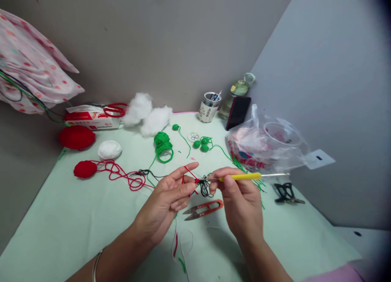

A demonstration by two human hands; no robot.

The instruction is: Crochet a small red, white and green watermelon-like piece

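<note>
My left hand (171, 192) pinches a small piece of red yarn crochet (197, 181) between thumb and fingers. A strand of red yarn (190, 172) runs over its raised forefinger. In my right hand (240, 196) is a crochet hook (244, 177) with a yellow handle, its metal tip at the red piece. Behind the fingertips lies a tangle of black yarn (205, 187). Orange-handled thread snips (204, 210) rest on the table just below both hands. The red yarn trails left to a small red ball (85, 169).
At left are a larger red ball (77, 137), a white ball (110, 150) and a tissue box (93, 119) with scissors (115, 109). White stuffing (156, 121), green yarn (163, 145) and a pen can (209, 107) stand behind. A plastic bag (262, 145) and black claw clip (288, 193) lie right.
</note>
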